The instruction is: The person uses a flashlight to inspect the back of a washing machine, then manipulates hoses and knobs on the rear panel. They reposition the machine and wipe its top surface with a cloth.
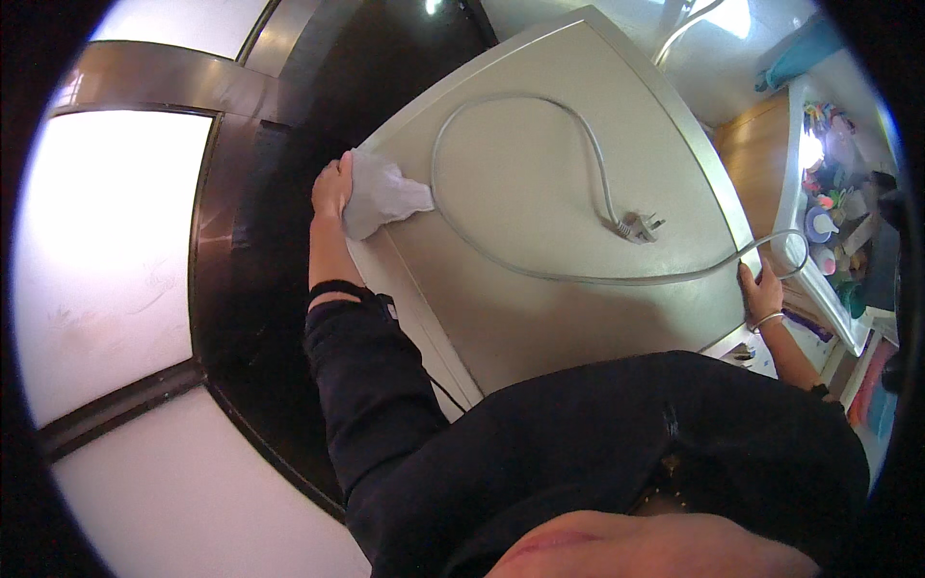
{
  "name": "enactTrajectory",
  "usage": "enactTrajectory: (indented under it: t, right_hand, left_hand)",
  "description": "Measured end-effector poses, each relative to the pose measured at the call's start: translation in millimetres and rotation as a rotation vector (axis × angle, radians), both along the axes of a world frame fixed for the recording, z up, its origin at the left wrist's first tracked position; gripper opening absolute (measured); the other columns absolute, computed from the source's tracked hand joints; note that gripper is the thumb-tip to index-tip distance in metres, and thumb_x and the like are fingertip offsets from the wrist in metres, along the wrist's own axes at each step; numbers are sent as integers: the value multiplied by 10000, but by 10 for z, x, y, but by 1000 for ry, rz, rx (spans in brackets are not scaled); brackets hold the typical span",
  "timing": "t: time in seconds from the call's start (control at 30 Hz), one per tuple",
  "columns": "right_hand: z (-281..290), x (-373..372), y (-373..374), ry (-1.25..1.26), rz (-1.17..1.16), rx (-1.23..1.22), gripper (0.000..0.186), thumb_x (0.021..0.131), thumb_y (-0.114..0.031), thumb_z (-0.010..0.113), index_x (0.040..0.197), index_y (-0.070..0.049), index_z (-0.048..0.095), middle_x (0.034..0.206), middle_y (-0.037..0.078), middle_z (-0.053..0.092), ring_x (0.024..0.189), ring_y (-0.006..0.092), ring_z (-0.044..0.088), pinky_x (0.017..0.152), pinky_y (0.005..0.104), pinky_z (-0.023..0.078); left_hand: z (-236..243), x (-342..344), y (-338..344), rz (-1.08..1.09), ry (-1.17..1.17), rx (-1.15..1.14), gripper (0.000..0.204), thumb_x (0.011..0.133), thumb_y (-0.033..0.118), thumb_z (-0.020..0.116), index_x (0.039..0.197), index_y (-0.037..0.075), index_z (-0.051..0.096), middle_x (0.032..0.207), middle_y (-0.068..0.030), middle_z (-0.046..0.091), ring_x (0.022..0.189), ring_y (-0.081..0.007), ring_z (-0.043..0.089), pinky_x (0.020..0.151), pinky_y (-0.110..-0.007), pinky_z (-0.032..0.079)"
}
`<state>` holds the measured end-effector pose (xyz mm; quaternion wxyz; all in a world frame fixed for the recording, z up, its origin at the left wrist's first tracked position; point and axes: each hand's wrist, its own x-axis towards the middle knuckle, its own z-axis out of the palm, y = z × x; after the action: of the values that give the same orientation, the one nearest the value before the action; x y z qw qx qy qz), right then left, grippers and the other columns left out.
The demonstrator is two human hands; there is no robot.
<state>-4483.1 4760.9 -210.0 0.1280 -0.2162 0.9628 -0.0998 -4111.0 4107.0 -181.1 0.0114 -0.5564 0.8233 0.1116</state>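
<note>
Nearest me, my own dark sleeves come up from the lower edge, one to each side of a pale grey appliance top [540, 318]. My right hand [761, 287] rests on its near right corner, fingers laid flat over the edge and close to where the grey cable [501, 101] runs off the side; it pinches nothing that I can see. My left hand [332, 188] is farther up on the left edge, closed around a bunched white cloth [383, 197] pressed onto the surface. The cloth's tip touches the cable's loop, which lies to its right and arcs away toward the far edge, then back to the plug [638, 227] mid-surface. So my left hand is the nearer one to the loop.
</note>
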Motion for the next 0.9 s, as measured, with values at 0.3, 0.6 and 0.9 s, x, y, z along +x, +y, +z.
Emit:
enactTrajectory:
  t: [0.3,0.6,0.9]
  right_hand:
    - [48,10,-31,70,33,41,643,806,-537,540,1102,33,546,776,205,623,753,369,599,711,432,459]
    - [12,34,-5,113,68,-66,478,812,-481,564,887,-9,586,655,176,579,603,332,569,579,429,433]
    - [127,14,-139,-134,-93,57,507,742,-358,633,1080,8,542,608,152,586,564,301,600,551,399,469]
  left_hand:
    - [99,-110,110,145,-38,-36,641,887,554,233,1151,105,607,1184,-198,556,1136,-373,486,976,-439,349]
    - [24,-91,34,162,20,-14,634,873,556,259,1180,106,583,1201,-187,547,1146,-373,478,967,-443,349]
    - [-29,-32,-25,95,-8,-57,603,893,535,315,1049,58,650,1021,-211,619,977,-389,563,844,-441,422]
